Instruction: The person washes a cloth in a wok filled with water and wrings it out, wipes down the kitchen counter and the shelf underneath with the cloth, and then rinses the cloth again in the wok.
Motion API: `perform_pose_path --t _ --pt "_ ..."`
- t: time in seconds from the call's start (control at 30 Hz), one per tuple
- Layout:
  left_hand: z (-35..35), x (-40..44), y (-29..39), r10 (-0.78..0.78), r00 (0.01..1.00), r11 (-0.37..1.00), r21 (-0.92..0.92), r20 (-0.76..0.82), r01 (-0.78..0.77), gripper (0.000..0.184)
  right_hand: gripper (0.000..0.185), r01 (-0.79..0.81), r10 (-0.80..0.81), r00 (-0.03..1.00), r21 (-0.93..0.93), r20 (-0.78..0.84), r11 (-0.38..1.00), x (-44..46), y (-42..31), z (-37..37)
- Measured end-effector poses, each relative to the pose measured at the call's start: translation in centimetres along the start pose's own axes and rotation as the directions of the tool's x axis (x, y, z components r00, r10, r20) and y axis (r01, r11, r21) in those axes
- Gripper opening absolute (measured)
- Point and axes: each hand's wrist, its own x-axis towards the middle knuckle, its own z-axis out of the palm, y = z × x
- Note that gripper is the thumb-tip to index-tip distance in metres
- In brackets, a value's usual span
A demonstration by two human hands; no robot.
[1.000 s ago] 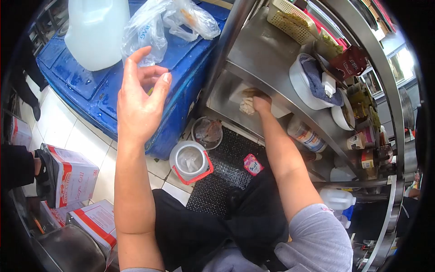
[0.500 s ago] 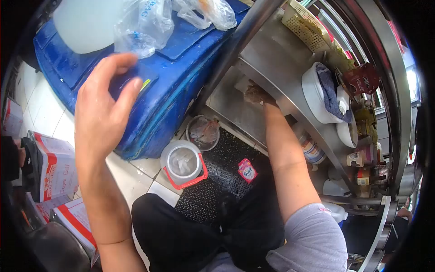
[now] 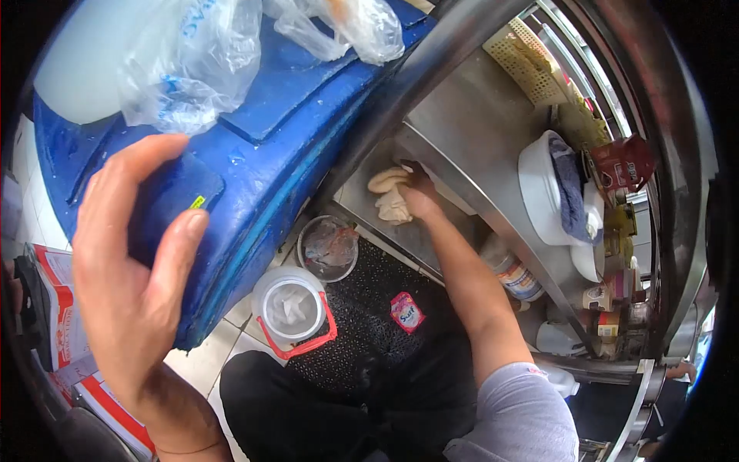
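Note:
My right hand (image 3: 418, 194) reaches onto the lower steel shelf (image 3: 362, 189), closed on a pale, crumpled cloth (image 3: 394, 206) pressed against the metal; some of the fingers are hidden. Raised at the left, my left hand (image 3: 131, 246) is empty, with thumb and fingers apart in front of the blue lidded container (image 3: 265, 173). Below the shelf, on the floor, stand a whitish bucket (image 3: 289, 306) with a red handle and a clear round tub (image 3: 328, 248) with something reddish-brown inside. A pink Surf packet (image 3: 406, 313) lies on the black mat (image 3: 373, 285).
Plastic bags (image 3: 192, 69) lie on the blue container. The upper shelf holds a perforated basket (image 3: 531, 65) and a white tub (image 3: 543, 185) with a dark towel. A labelled jar (image 3: 517, 271) stands below the shelf edge. Red-and-white cartons (image 3: 65, 323) are at left.
My right hand has come nearer and to the left along the shelf, and the cloth shows more clearly. My left hand has moved left and down in view, still open.

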Motion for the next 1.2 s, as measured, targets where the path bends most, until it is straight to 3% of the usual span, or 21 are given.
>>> perform_pose_path --t 0.1,0.27,0.5,0.6,0.67,0.7,0.77,0.8,0.87,0.97,1.1,1.17,1.2 --pt "0.4 -0.2 -0.7 -0.048 0.999 0.998 0.028 -0.001 0.048 0.043 0.048 -0.042 0.035 0.989 0.044 0.143 0.998 4.6 -1.3 2.2" --pt "0.5 0.2 -0.8 0.007 1.0 0.994 0.113 0.016 -0.009 0.048 0.04 -0.04 0.039 0.997 0.002 0.059 0.999 11.1 -3.7 4.6" --pt "0.6 0.6 -0.8 0.017 0.998 0.984 0.177 0.055 -0.027 0.05 0.034 -0.053 0.053 0.998 -0.012 -0.021 0.999 10.3 -6.7 7.1" --pt "0.7 0.8 -0.7 0.021 0.999 0.991 0.131 0.046 -0.026 0.049 0.032 0.029 -0.029 0.999 -0.018 0.028 0.999 7.3 -7.3 6.8" --pt "0.8 0.6 -0.6 -0.021 1.0 0.989 0.147 0.007 0.02 0.047 0.031 0.138 -0.134 0.98 -0.017 0.146 0.99 5.2 -7.1 6.6" --pt "0.8 0.6 -0.6 -0.019 1.0 0.99 0.137 0.004 0.018 0.047 0.034 0.326 -0.329 0.94 0.05 0.088 0.944 4.3 -6.8 7.0" --pt "0.7 0.7 -0.6 -0.03 1.0 0.996 0.08 -0.008 0.031 0.047 0.047 0.383 -0.352 0.919 -0.193 0.176 0.903 1.1 -6.9 7.2" --pt "0.6 0.8 -0.5 -0.026 1.0 0.997 0.073 -0.011 0.027 0.047 0.047 0.38 -0.35 0.921 -0.2 0.171 0.903 -0.1 -6.7 7.6" --pt "0.4 0.9 -0.3 -0.01 1.0 0.997 0.083 0.013 0.009 0.048 0.056 0.473 -0.476 0.865 0.056 0.156 0.879 -2.1 -6.1 8.1" --pt "0.5 1.0 0.0 0.02 0.999 0.995 0.1 -0.031 -0.017 0.048 0.058 0.396 -0.407 0.897 0.093 0.175 0.913 -4.6 -7.5 6.7" --pt "0.3 1.1 -0.1 0.101 0.991 0.99 0.103 -0.084 -0.092 0.044 0.055 0.453 -0.47 0.855 0.126 0.218 0.882 -5.2 -6.0 6.5" --pt "0.3 1.0 -0.4 0.125 0.988 0.987 0.117 -0.088 -0.115 0.043 0.054 0.756 -0.754 0.476 0.226 0.453 0.614 -5.6 -3.6 7.4" --pt "0.2 0.9 -0.5 0.141 0.985 0.985 0.111 -0.095 -0.13 0.043 0.054 0.758 -0.759 0.471 0.234 0.449 0.609 -6.6 -4.0 6.3"
